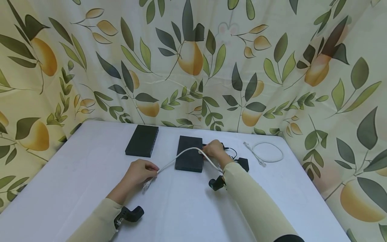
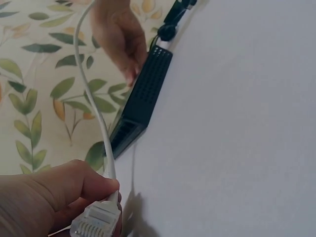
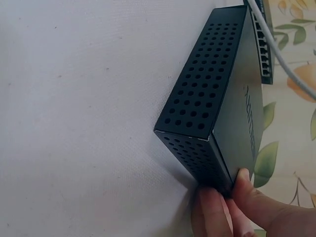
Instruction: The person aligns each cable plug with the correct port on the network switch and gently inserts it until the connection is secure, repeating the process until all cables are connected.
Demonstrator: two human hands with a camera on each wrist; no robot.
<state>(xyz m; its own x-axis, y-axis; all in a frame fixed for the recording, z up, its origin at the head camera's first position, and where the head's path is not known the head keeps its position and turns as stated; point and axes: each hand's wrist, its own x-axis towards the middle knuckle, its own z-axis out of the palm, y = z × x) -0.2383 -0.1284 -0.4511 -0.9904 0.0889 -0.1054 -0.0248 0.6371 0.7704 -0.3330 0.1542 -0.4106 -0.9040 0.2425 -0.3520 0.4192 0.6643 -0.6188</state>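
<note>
My left hand (image 1: 139,174) pinches a white Ethernet cable (image 1: 184,152) just behind its clear plug (image 2: 96,219), thumb on top. From there the cable arcs over a black network switch (image 1: 188,164) toward my right wrist. At the switch's right edge, my right hand (image 1: 214,150) grips the metal case, its thumb (image 3: 245,185) on the top face and its other fingers at the side. Rows of round vent holes cover the side wall (image 3: 200,74) in the right wrist view, where the case is seen at a slant.
A second black switch (image 1: 142,140) lies at the back left; its row of ports (image 3: 264,54) shows in the right wrist view. A black power adapter (image 1: 243,164) with a thin cord and another looped white cable (image 1: 276,160) lie to the right on the white table (image 1: 169,211).
</note>
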